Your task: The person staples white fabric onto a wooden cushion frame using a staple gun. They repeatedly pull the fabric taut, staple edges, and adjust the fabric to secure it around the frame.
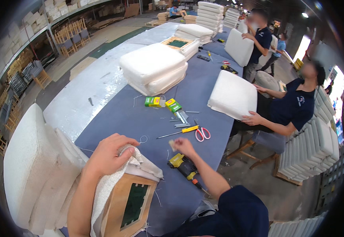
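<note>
My left hand [111, 153] is closed on the edge of white fabric [134, 157], which wraps a seat cushion [113, 199] tilted up in front of me. The cushion's underside shows a wooden frame with dark green webbing. Over the blue-grey tabletop, the fingers of my right hand [186, 148] pinch a small beige piece [172, 145] whose kind I cannot make out. Just below that hand lies a yellow and black staple gun [183, 166] with a hose fitting. Beyond it are a yellow-handled screwdriver [189, 128] and red-and-white scissors [202, 134].
Staple boxes [173, 105] and loose staple strips [182, 117] lie mid-table. White cushions are stacked at the far side [154, 65] and at my left [38, 166]. On the right, a seated co-worker [298, 100] holds a white cushion [234, 94]; another person stands farther off.
</note>
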Demonstrator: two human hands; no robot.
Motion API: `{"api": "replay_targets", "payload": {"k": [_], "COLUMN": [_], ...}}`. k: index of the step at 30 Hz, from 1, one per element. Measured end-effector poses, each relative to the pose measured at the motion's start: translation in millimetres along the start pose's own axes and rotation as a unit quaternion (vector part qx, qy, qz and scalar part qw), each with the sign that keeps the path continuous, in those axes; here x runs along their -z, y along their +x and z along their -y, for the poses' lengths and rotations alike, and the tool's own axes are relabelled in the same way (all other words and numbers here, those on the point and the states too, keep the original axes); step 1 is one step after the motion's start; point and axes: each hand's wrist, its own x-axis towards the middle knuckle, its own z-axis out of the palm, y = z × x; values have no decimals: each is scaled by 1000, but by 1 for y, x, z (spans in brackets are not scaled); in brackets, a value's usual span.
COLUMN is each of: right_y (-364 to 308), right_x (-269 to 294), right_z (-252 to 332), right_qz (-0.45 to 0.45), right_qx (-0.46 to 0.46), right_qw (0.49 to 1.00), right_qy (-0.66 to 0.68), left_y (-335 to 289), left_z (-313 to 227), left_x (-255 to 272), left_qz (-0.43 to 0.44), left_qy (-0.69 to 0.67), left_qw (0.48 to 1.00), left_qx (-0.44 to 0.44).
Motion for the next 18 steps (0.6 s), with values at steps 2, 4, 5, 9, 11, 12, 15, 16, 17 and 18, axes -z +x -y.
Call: {"api": "replay_targets", "payload": {"k": [2, 4, 5, 9, 11, 12, 15, 16, 17, 18], "right_y": [-67, -138, -168, -234, -245, -243, -243, -244, -247, -243], "right_x": [-3, 6, 3, 4, 9, 11, 13, 14, 15, 15], "right_z": [11, 12, 4, -1, 12, 18, 36, 52, 61, 56], "right_qz": [40, 36, 29, 23, 22, 20, 10, 14, 17, 37], "right_qx": [-110, -230, -265, -321, -297, -271, -212, -192, -172, -146], "right_qw": [986, 942, 908, 898, 896, 907, 930, 934, 938, 942], "right_qy": [119, 241, 324, 301, 329, 320, 301, 300, 299, 299], "left_y": [-3, -2, -4, -6, -9, -12, -18, -20, -24, -25], "left_z": [-6, -15, -16, -40, -54, -61, -76, -81, -86, -92], "left_x": [0, -5, -8, -18, -22, -24, -35, -35, -35, -32], "left_qz": [-4, 1, -2, -4, -3, -5, 3, 4, 5, 8], "left_qy": [17, 25, 32, 55, 80, 101, 121, 126, 131, 137], "left_qw": [1000, 1000, 999, 998, 996, 994, 990, 989, 988, 987], "left_qx": [1, -6, -12, -24, -40, -49, -74, -82, -82, -87]}}
